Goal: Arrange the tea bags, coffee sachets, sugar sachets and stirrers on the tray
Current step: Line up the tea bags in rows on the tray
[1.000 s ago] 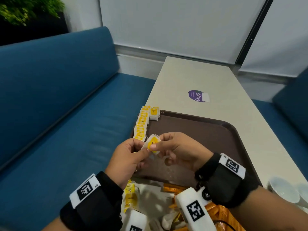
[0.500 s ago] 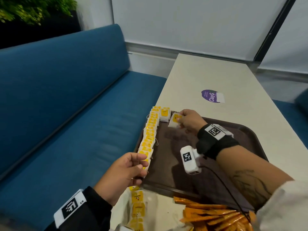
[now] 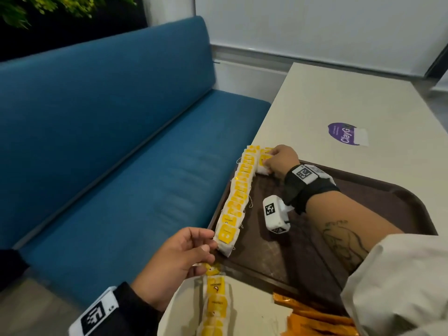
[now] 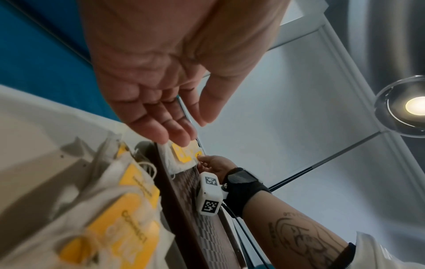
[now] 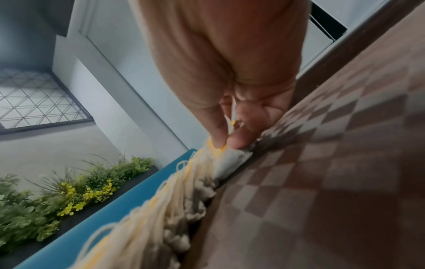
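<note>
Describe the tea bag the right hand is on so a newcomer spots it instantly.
Start at the brown tray, then follow the row of tea bags along its left rim to the far corner. There the right hand pinches a tea bag: it begins a second line along the far rim, beside the row's end.

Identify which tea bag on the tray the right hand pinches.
The far-corner tea bag, beside the row's far end; the right hand pinches it.

A row of tea bags (image 3: 238, 190) lines the left edge of the brown tray (image 3: 378, 187). The right hand (image 3: 281, 161) pinches a tea bag at the far corner. The left hand (image 3: 177, 258), fingers relaxed, touches the nearest bag.
</note>
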Tool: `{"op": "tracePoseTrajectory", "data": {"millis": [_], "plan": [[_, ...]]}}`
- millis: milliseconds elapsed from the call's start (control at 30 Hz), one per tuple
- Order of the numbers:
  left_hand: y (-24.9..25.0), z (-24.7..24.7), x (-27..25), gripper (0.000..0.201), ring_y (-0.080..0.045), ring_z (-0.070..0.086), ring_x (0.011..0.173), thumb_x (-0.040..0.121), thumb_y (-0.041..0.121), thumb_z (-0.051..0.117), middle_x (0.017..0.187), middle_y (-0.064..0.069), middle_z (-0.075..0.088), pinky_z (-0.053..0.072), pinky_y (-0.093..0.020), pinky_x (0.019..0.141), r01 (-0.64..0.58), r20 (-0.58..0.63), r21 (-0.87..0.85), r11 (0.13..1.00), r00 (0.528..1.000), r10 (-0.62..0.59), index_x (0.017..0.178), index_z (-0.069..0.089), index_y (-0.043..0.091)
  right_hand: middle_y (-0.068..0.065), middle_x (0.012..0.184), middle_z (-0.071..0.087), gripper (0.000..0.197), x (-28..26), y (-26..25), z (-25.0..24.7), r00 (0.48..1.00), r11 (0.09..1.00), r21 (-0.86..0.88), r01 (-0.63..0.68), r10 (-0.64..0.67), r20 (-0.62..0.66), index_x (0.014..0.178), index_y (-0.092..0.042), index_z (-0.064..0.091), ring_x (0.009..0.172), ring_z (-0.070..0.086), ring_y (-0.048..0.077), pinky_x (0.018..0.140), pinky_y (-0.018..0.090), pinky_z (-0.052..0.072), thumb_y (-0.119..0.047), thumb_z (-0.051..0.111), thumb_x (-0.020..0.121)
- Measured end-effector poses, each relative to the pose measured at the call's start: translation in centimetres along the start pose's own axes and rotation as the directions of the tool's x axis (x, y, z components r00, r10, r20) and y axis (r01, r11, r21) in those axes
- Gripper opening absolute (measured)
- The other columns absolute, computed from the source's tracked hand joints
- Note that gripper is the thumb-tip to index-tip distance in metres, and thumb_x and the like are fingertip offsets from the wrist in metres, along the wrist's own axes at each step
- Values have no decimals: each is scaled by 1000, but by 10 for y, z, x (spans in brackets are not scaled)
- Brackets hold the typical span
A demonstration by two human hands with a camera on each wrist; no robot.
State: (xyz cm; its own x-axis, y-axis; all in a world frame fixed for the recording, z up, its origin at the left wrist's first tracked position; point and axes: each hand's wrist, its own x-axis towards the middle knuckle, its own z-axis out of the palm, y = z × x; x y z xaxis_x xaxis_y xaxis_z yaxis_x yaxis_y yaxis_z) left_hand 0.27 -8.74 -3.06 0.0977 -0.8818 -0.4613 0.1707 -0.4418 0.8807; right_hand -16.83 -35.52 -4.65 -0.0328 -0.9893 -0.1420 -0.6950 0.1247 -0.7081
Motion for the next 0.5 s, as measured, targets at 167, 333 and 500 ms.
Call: {"op": "tracePoseTrajectory", "data": {"millis": [167, 333, 500], "plan": [[4, -1, -6, 19, -8, 61, 67, 89, -3, 52, 86, 0, 69, 48, -24, 63, -42, -30, 57, 998, 999, 43, 98, 61, 11, 16, 116, 61, 35, -18, -5, -18, 999, 995, 97, 10, -5, -45, 105, -9, 56, 108, 58, 31, 91, 40, 49, -7, 74, 76], [11, -2, -15, 23, -11, 58, 80, 87, -4, 56, 93, 1, 64, 47, -28, 72, -120, -44, 150, 981, 991, 128, 95, 60, 16, 3, 91, 60, 34, -100, -31, -49, 959, 979, 60, 193, -202, 201, 99, -14, 57, 77, 58, 15, 52, 21, 40, -25, 79, 75], [5, 1, -28, 20, -9, 55, 84, 90, 0, 54, 98, 4, 59, 45, -27, 72, -101, -23, 167, 981, 994, 106, 97, 57, 19, -8, 105, 57, 59, -212, -46, -35, 704, 829, -208, 518, -276, 654, 115, -21, 56, 94, 56, 11, 76, 22, 46, -39, 83, 66]]}}
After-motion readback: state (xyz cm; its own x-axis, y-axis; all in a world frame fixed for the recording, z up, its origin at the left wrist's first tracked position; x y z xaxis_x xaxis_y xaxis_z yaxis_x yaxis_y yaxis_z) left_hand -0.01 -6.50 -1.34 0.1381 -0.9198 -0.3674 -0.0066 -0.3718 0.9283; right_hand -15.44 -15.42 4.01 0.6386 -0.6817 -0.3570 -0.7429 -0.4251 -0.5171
